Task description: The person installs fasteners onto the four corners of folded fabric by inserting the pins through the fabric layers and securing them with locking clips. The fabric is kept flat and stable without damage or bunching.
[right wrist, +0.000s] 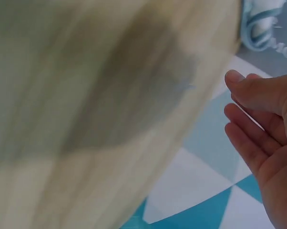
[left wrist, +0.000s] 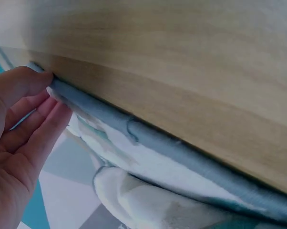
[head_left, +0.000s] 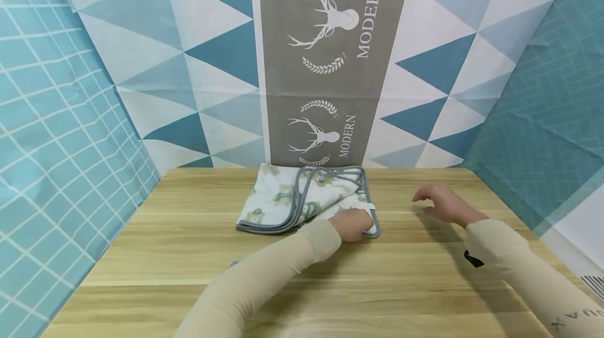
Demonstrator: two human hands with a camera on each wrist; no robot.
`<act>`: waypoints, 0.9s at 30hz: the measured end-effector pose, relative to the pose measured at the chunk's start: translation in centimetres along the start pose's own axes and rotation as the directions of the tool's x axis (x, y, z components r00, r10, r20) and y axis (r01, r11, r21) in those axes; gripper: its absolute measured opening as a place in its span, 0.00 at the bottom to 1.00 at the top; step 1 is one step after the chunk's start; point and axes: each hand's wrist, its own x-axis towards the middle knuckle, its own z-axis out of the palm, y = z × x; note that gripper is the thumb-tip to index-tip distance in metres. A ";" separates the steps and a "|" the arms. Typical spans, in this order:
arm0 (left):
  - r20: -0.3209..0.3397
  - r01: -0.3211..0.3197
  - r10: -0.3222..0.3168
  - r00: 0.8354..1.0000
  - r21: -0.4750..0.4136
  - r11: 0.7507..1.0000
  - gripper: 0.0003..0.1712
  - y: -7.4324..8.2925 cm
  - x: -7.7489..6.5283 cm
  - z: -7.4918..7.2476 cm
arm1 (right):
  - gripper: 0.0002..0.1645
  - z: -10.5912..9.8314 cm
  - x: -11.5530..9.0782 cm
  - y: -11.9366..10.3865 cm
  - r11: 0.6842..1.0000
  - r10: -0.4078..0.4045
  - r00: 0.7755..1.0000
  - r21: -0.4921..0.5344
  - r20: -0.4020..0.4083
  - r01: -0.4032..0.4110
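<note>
Blanket (head_left: 313, 196) edge pinched in left hand, right hand free

The bear-print blanket lies folded in layers near the back of the wooden table (head_left: 165, 254), in front of the deer-print wall covering (head_left: 325, 76). The left hand (head_left: 351, 225) is at its near right corner; the left wrist view shows the thumb and fingers closed narrowly on the grey-blue piping (left wrist: 155, 138). A white tag (head_left: 371, 206) sticks out just beside that hand, and a small blue button (head_left: 322, 178) sits on the top layer.

The right hand (head_left: 443, 204) is above the table, apart from the blanket on its right side, fingers loosely bent with a gap to the thumb, holding nothing.

The step in hand looks like taking hold of the edge to turn or straighten a fold; which layers the pinch catches, I cannot tell. The next move probably calls for keeping that grip while the right hand comes in to the right edge, so the layers do not slip.
</note>
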 end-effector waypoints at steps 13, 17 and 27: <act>-0.002 0.005 -0.005 1.000 0.079 0.997 0.06 0.3 0.6 0.4 | 0.13 1.9 -1.2 1.5 0.998 -0.001 1.000 0.070 -0.009 0.001; 0.013 -0.008 0.006 1.000 0.106 0.994 0.04 0.3 0.7 0.1 | 0.09 2.1 -1.5 1.6 0.994 0.041 0.999 0.102 -0.015 -0.039; 0.088 0.062 -0.057 0.994 -0.053 0.997 0.20 -0.4 1.2 -0.3 | 0.06 1.7 -0.4 -1.0 0.990 0.042 0.999 0.139 -0.027 -0.038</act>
